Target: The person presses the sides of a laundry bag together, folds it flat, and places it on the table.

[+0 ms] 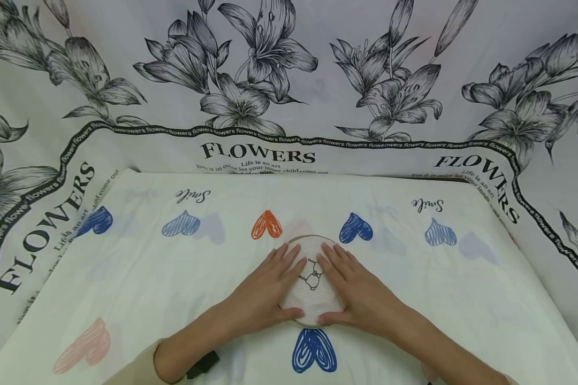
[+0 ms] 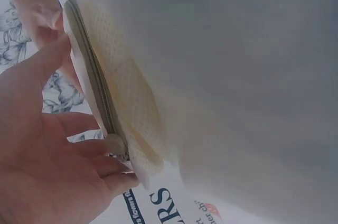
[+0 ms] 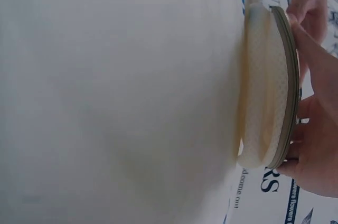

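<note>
A round, pale mesh zip pouch [image 1: 313, 310] with a dark line drawing of a small animal figure on top lies on the white cloth. My left hand [image 1: 265, 294] rests on its left side, fingers spread over the top and thumb by the near edge. On the opposite side, my right hand [image 1: 363, 291] lies the same way, with straight fingers touching the top. An olive zipper [image 2: 95, 71] runs along the pouch's side in the left wrist view; the right wrist view shows the zipper [image 3: 291, 84] curving beside my right fingers. The pouch's underside is hidden.
The white tablecloth [image 1: 173, 289] bears printed hearts, including a blue heart [image 1: 314, 351] just in front of the pouch and a red heart [image 1: 267, 224] behind it. A flower-printed sheet [image 1: 318, 120] rises behind the table. A dark object [image 1: 203, 364] shows beneath the left forearm.
</note>
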Demonstrator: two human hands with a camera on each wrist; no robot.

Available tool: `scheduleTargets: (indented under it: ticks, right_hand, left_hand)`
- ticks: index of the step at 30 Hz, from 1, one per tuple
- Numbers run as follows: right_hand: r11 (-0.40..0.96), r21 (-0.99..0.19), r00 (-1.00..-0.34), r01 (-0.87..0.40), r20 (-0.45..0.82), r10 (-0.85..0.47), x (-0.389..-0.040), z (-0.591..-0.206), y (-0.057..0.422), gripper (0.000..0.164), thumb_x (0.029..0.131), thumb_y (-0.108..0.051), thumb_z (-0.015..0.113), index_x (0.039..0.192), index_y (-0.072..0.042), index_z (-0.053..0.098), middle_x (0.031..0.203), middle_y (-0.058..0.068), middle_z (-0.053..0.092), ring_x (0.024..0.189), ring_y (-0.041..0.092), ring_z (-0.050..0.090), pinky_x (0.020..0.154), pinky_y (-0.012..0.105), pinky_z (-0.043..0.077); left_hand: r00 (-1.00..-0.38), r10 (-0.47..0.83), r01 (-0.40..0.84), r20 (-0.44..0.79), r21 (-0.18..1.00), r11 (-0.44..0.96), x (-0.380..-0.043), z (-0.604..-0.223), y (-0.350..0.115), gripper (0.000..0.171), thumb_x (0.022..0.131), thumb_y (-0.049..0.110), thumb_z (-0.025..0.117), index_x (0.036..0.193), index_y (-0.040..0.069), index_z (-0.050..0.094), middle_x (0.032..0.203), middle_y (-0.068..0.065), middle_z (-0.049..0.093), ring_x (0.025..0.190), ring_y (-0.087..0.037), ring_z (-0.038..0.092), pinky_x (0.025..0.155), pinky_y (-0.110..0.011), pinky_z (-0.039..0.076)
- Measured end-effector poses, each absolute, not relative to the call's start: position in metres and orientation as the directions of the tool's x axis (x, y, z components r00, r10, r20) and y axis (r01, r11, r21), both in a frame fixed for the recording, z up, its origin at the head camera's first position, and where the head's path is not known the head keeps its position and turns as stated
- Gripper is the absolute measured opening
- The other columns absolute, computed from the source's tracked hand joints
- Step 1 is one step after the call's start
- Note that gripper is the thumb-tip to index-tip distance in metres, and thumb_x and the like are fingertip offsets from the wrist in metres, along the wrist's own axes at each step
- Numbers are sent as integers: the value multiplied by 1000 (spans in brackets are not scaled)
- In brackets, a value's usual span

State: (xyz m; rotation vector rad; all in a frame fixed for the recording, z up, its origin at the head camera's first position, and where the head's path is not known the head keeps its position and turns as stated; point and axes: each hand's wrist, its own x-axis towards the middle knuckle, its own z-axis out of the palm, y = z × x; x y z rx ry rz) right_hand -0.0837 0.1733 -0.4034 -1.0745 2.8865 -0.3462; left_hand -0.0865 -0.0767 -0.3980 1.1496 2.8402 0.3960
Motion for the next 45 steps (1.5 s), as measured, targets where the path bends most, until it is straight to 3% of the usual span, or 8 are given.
scheduleTargets:
  ticks: [15,34,45]
  right_hand:
    - [742,-173,-756,-648,26,-654,-82,-413,173,109,82,-81,47,158,-7,23,165,13,11,151,33,10,120,47,19]
    - [743,-163,-755,-650,19,-656,-81,-417,171,108,84,-81,44,158,-6,23,165,14,11,151,34,11,120,46,19]
    - [739,-162,-751,-654,19,-660,-82,-418,171,107,85,-79,45,157,-3,24,165,17,12,151,37,11,119,48,20]
  left_hand:
    - [-727,687,672,2,212,710,-82,-407,-72,94,89,64,59,157,7,28,165,-16,14,151,-37,8,121,-52,12]
    - [-725,687,670,-43,185,718,-82,-404,-72,95,90,61,60,157,3,24,164,-19,13,150,-39,8,120,-52,14]
    - [-714,697,689,-61,113,716,-84,-405,-72,94,92,62,55,157,3,23,164,-19,13,151,-39,9,120,-52,16]
